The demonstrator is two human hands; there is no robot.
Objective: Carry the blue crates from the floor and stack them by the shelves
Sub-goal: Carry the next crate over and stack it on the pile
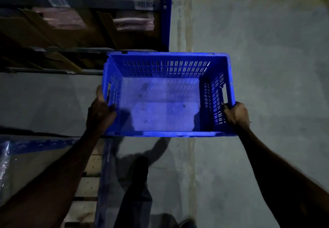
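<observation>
An empty blue crate [165, 103] with slotted walls hangs in the air in front of me, above the grey concrete floor. My left hand [100, 110] grips its left wall near the handle slot, thumb on the rim. My right hand [235, 114] holds the right wall at the near corner, fingers curled over the edge. The crate is level, and its far left corner lies in front of the shelves [80, 3].
Blue-posted shelves with cardboard boxes [53, 24] fill the upper left. A wooden pallet [89, 183] and a wrapped load [21, 165] lie at the lower left. My leg and shoe [137, 192] are below the crate. Grey floor [258, 49] stretches to the right.
</observation>
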